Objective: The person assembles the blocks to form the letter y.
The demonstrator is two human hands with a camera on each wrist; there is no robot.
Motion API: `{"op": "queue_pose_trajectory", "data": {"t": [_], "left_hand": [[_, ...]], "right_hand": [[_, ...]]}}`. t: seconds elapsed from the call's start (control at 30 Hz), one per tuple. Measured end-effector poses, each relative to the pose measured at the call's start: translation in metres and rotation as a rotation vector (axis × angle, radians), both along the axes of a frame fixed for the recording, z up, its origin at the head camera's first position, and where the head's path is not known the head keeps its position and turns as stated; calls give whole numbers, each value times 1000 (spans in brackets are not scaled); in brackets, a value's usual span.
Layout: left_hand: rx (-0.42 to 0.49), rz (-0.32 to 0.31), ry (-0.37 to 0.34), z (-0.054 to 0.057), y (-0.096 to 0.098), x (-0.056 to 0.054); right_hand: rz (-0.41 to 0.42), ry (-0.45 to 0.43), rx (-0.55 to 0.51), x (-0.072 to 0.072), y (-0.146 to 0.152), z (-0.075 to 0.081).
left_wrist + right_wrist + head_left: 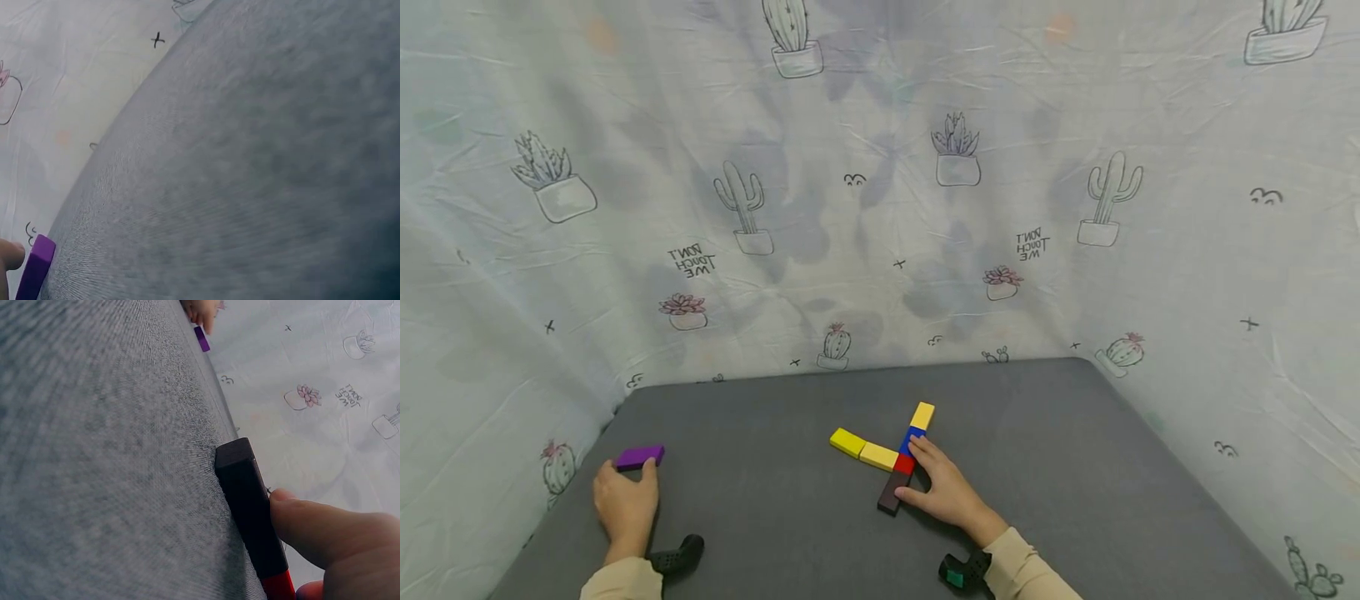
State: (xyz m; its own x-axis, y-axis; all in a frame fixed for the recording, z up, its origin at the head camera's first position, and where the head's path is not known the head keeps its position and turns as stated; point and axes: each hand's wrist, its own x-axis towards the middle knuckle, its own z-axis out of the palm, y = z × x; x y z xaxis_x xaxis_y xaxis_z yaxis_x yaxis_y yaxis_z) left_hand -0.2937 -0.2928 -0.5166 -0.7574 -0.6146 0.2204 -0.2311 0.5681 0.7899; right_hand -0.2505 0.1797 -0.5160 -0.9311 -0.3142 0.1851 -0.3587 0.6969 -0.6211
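My left hand [627, 498] is at the far left of the head view, with its thumb and fingers at the near side and left end of a flat purple block [640, 457]. In the left wrist view, part of a finger or thumb shows beside that purple block [36, 267]. My right hand [951, 490] rests on a row of blocks. Its fingertips touch a blue block [908, 442] and its thumb a dark brown block [892, 492]. A red block [904, 464] sits between these two. A pale yellow block [922, 415] extends the row beyond the blue one.
Branching left from the red block are a pale yellow block [878, 456] and a brighter yellow block [847, 442], joined end to end. Everything lies on a grey cloth-covered table [760, 500]. A pale cactus-print curtain [880, 217] hangs behind and beside it.
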Motion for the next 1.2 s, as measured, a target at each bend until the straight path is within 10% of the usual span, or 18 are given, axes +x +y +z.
{"op": "queue_pose_trajectory", "data": {"t": [0.3, 1.2], "left_hand": [[-49, -23, -32, -1, -7, -17], [-40, -32, -11, -1, -6, -15]], "right_hand": [[-17, 4, 5, -6, -4, -1], [-14, -3, 0, -7, -4, -2]]}}
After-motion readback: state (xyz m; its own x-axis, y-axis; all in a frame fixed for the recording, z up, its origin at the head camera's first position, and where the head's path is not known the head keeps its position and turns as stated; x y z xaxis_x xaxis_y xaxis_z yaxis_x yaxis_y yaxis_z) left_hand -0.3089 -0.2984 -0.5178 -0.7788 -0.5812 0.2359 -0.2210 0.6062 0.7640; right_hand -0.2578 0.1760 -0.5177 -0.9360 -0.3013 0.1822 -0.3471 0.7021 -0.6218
